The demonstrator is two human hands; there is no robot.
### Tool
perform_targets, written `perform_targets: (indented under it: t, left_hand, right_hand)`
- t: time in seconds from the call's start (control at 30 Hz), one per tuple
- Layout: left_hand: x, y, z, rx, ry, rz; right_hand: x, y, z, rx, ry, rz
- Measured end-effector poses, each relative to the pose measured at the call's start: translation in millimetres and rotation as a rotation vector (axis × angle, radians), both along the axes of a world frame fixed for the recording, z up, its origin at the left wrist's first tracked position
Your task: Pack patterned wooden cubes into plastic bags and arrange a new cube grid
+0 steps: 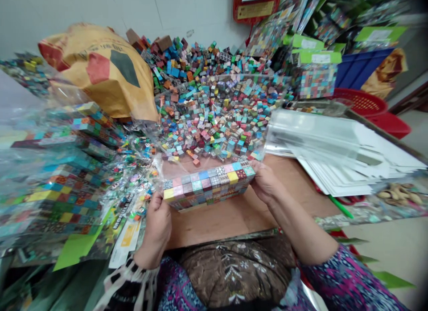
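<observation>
Both hands hold a flat block of small coloured cubes (209, 185) inside a clear plastic bag (214, 124), just above the wooden table (234, 213). My left hand (157, 222) grips the block's left end, fingers closed around it. At the block's right end, my right hand (265, 182) is pinched on it. The bag's open top rises behind the block.
A big heap of loose coloured cubes (214, 92) lies beyond the block. Bagged cube packs (67, 177) are stacked at the left, beside a yellow sack (100, 70). A pile of clear bags and white cards (334, 150) lies on the right. Red baskets (364, 104) stand far right.
</observation>
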State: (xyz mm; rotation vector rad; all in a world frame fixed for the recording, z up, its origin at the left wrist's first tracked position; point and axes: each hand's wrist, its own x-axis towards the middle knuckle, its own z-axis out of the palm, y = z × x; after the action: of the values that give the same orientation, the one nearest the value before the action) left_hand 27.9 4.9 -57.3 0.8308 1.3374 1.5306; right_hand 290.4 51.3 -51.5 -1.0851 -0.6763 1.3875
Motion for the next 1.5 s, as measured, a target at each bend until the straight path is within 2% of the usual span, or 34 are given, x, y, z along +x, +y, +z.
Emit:
perform_targets:
  t: [0.13,0.4,0.63,0.8,1.1,1.3,1.5]
  left_hand:
    - [1,-3,-6.5,-0.002,-0.005,0.009]
    - [0,-3,-6.7,-0.013,-0.006,-0.019]
    - [1,-6,-5.7,0.005,-0.002,-0.070]
    - [0,-5,-9.1,-0.048,-0.001,-0.058]
    - [-7,-11,-11.5,-0.129,0.030,-0.083]
    - [-7,-11,-10.0,-0.143,-0.001,-0.106]
    - [-3,-9,-8.5,-0.114,-0.011,-0.124]
  right_hand:
    - [5,1,2.8,-0.079,-0.007,0.077]
    - [7,3,18.8,-0.228,0.060,0.214]
    - [6,-3,16.9,-0.243,-0.032,0.120]
    - [6,-6,17.9,-0.231,-0.012,0.140]
    - [4,-10,19.9,-0.256,-0.072,0.082]
    - [-1,-11,25.4,-0.264,-0.058,0.050]
    - [-2,-12,22.8,-0.264,-0.046,-0.001]
